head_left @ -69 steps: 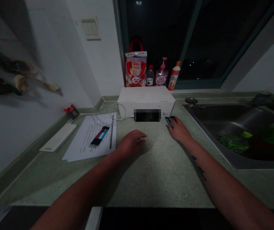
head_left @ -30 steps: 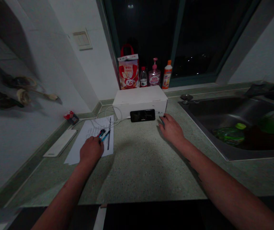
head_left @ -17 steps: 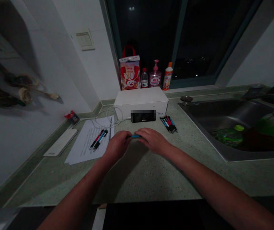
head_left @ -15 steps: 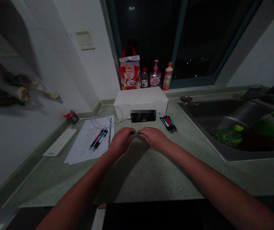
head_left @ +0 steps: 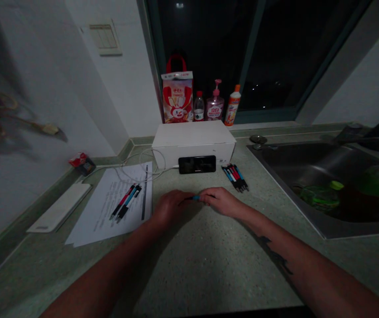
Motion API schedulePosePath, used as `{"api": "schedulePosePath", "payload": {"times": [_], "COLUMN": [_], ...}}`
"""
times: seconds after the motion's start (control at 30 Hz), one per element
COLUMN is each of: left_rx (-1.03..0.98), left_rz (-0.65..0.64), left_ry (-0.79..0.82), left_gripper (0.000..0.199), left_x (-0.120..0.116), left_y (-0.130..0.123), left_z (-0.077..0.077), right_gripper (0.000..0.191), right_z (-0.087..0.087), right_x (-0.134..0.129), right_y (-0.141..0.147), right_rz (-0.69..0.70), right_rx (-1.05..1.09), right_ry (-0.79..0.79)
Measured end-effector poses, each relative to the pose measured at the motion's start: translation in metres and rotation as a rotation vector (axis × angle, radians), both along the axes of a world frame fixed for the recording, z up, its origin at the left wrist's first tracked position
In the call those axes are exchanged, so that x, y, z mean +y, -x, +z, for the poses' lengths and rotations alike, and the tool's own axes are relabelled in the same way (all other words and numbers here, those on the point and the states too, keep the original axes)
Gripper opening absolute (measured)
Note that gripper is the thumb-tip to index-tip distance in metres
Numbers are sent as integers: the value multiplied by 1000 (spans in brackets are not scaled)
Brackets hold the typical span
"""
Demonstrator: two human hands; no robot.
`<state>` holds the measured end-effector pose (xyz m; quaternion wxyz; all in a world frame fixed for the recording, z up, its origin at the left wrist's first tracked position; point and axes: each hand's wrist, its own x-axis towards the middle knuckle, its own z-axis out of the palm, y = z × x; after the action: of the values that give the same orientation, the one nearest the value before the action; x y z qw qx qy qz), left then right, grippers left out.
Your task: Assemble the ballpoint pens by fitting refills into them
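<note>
- Head view, hands: the left hand [head_left: 171, 207] and right hand [head_left: 221, 202] meet low over the worktop [head_left: 206, 265], fingers pointing toward each other. Both grips are closed on a blue-and-black pen [head_left: 196, 198], one at each end, and the pen lies level between them.
- Head view, near edges: the right edge of a stack of printed paper [head_left: 101, 221] lies just beside the left hand. A bundle of pens [head_left: 235, 178] lies near the right fingers, and a black smartphone [head_left: 197, 164] lies ahead of the hands, leaning on a white box [head_left: 193, 143]. Below the hands, the speckled green worktop extends a long way to its front edge.
- Head view, paper: two pens [head_left: 125, 202] lie on the sheets, and a white cable [head_left: 139, 167] loops across their far edge. A white flat board [head_left: 59, 207] lies to their left, along the wall.
- Head view, right side: a steel sink [head_left: 285, 207] is set well apart from the right hand, with a green bottle [head_left: 318, 196] inside it.
- Head view, room: a red-and-white gift bag [head_left: 177, 97], a water bottle [head_left: 198, 107], a pump bottle [head_left: 215, 106] and a squeeze bottle [head_left: 232, 106] stand on the sill of a dark window [head_left: 275, 53], behind the box. A wall switch [head_left: 104, 39] is on the tiled wall at left.
</note>
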<state>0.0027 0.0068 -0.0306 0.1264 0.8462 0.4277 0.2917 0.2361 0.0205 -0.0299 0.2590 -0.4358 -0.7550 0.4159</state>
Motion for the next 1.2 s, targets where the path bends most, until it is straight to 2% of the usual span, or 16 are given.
{"api": "schedulePosePath", "payload": {"times": [0.13,0.33,0.47,0.63,0.73,0.87,1.0,1.1,1.2], "left_rx": [-57,-182,-196,-157,-134,-129,-133,-132,-134], "left_rz": [35,71,70,85,67,68,51,54,54], "left_ry": [92,292,409,228,129,63,9,-11,4], "left_gripper": [22,25,31,20,17,17,17,16,15], "left_x": [0,-6,-9,-8,-7,-7,-6,-7,-7], "left_y": [2,-2,-5,-6,-6,-6,-6,-6,-6], "left_z": [6,17,16,7,4,1,2,3,3], "right_gripper": [23,21,15,20,31,14,16,27,16], "right_z": [3,10,14,15,14,13,14,14,14], "right_x": [-2,-5,-7,-12,-14,-15,-17,-18,-18], "right_y": [6,5,0,4,9,10,12,13,14], "right_rz": [-16,-13,-8,-29,-60,-82,-90,-64,-77], "right_rx": [-33,-85,-143,-351,-402,-290,-266,-330,-330], "right_ry": [-201,-406,-518,-382,-313,-379,-338,-314,-373]}}
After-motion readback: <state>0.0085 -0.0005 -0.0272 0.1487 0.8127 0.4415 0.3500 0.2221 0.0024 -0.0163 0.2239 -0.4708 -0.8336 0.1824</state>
